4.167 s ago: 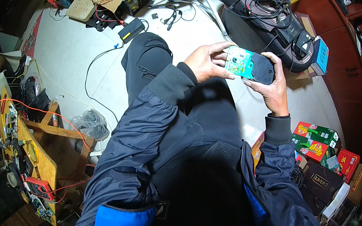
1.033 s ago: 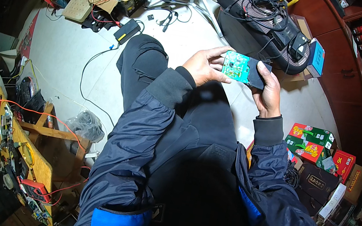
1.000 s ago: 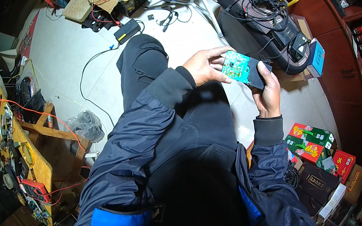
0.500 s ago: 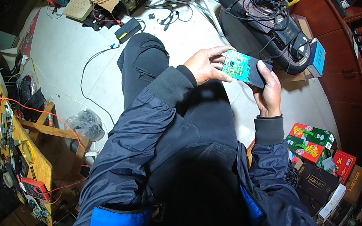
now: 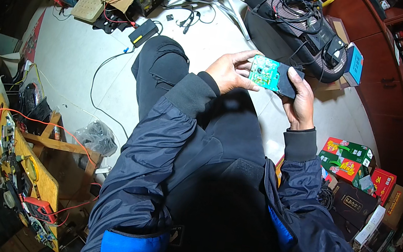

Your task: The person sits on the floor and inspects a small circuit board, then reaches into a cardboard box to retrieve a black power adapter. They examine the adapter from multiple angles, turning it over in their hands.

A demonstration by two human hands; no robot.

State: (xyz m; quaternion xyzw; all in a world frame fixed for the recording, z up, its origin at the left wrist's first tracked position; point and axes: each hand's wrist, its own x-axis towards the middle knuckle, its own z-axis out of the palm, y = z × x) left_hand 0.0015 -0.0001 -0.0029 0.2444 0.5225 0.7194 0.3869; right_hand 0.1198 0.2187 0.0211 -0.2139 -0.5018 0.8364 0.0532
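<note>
A green circuit board with small parts on its face is held up over my knees. My left hand grips its left end, thumb and fingers at opposite edges. Against the board's right side sits a flat black piece, perhaps a casing; whether the two are joined I cannot tell. My right hand is closed around that black piece, the thumb lying on its face and the fingers hidden behind it.
On the floor ahead lies a black power adapter with its cable. A cushioned seat at the far right bears tangled cords. To my right are stacked boxes. A wooden bench at left carries a red multimeter.
Hands, board and black piece stay nearly where they were, with only a very slight shift of the whole picture.
</note>
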